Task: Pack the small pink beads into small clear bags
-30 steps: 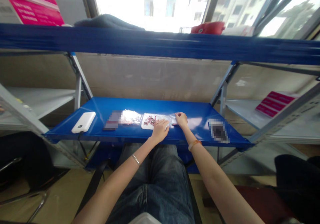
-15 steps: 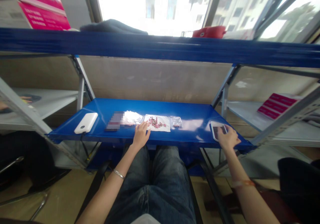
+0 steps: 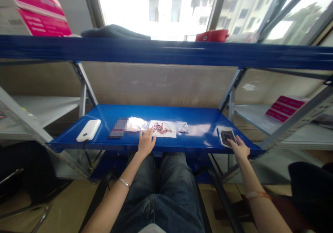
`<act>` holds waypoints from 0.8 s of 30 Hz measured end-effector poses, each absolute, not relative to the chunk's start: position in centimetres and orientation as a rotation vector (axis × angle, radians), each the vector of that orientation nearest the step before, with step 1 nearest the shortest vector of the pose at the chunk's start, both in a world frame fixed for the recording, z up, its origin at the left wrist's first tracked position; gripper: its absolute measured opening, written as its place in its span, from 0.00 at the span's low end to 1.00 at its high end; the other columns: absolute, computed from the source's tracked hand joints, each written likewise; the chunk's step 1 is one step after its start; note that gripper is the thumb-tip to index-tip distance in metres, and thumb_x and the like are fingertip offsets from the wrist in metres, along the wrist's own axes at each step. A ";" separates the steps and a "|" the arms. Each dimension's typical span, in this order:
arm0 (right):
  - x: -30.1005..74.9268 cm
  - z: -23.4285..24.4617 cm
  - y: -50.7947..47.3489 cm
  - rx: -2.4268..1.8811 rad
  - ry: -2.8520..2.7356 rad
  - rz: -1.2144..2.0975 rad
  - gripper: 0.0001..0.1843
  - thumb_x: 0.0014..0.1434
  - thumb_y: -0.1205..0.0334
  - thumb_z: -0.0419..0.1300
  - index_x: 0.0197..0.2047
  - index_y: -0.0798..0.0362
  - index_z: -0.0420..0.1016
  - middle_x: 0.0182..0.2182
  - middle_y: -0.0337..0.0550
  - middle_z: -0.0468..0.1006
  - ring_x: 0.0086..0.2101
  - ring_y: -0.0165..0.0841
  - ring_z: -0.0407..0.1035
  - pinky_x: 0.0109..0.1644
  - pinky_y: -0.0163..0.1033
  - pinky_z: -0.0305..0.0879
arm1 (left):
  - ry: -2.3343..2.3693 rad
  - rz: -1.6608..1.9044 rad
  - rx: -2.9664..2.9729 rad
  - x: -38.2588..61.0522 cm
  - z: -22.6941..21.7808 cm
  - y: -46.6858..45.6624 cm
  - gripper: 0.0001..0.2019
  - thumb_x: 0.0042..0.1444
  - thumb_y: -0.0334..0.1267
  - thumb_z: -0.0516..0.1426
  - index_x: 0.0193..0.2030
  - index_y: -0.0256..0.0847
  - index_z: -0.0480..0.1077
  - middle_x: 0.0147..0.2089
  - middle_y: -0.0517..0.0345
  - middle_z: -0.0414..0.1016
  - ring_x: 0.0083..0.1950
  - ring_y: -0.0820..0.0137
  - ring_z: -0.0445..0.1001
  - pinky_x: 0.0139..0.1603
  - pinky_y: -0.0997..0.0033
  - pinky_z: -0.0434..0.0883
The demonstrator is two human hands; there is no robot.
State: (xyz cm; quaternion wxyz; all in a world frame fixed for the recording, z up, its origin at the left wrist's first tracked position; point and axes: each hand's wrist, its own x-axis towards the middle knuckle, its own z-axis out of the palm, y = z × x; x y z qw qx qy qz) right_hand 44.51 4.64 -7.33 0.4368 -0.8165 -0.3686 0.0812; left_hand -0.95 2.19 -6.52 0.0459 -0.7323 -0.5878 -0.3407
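Note:
My left hand [image 3: 146, 143] rests with fingers stretched out at the front left edge of a white sheet [image 3: 171, 127]. Small red and dark bead-like pieces [image 3: 161, 129] are scattered over that sheet. Just right of it lies a small clear bag [image 3: 182, 127] with a few dark bits inside. Far to the right, my right hand [image 3: 240, 147] has a smartphone [image 3: 227, 135] by its lower right side, thumb over its face and fingers along the edge. Whether the phone is raised off the blue table [image 3: 197, 116] I cannot tell.
A white power bank-like device [image 3: 88, 130] with a black cable lies at the table's left end. Beside it are a blurred-out item [image 3: 119, 128] and crumpled clear plastic [image 3: 137, 124]. A blue shelf beam [image 3: 166, 50] crosses above; metal posts flank the table.
My right hand has drawn back right from over the phone's screen to its edge, uncovering most of it. My left hand has barely moved. The view has shifted slightly.

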 end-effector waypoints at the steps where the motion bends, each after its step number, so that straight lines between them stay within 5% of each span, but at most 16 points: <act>1: 44.5 -7.2 4.7 -2.012 -0.887 0.225 0.31 0.47 0.50 0.60 0.55 0.53 0.70 0.51 0.52 0.73 0.55 0.49 0.60 0.62 0.57 0.38 | -1.796 -1.035 -2.235 -0.9 -6.5 2.2 0.20 0.59 0.38 0.47 0.57 0.37 0.63 0.58 0.43 0.67 0.61 0.56 0.62 0.62 0.49 0.50; 12: 45.3 -5.5 6.6 -2.182 -0.750 0.265 0.30 0.47 0.46 0.60 0.51 0.51 0.73 0.49 0.56 0.73 0.54 0.52 0.60 0.59 0.57 0.45 | -1.796 -1.011 -2.222 -0.9 -6.4 2.1 0.19 0.59 0.38 0.47 0.56 0.36 0.64 0.58 0.43 0.68 0.61 0.57 0.63 0.62 0.51 0.51; 18: 47.0 -5.5 9.6 -2.229 -0.815 0.343 0.36 0.37 0.38 0.64 0.46 0.52 0.75 0.50 0.60 0.71 0.55 0.60 0.55 0.57 0.65 0.43 | -1.794 -0.974 -2.211 -0.9 -6.6 2.1 0.17 0.59 0.37 0.47 0.54 0.37 0.65 0.55 0.47 0.71 0.59 0.61 0.66 0.61 0.52 0.53; 24: 47.3 -6.1 10.1 -2.195 -0.947 0.273 0.36 0.33 0.40 0.67 0.44 0.54 0.75 0.46 0.62 0.73 0.53 0.60 0.58 0.55 0.67 0.45 | -1.780 -0.982 -2.175 -0.8 -6.7 2.1 0.17 0.60 0.35 0.46 0.55 0.37 0.64 0.58 0.45 0.68 0.57 0.63 0.68 0.61 0.54 0.55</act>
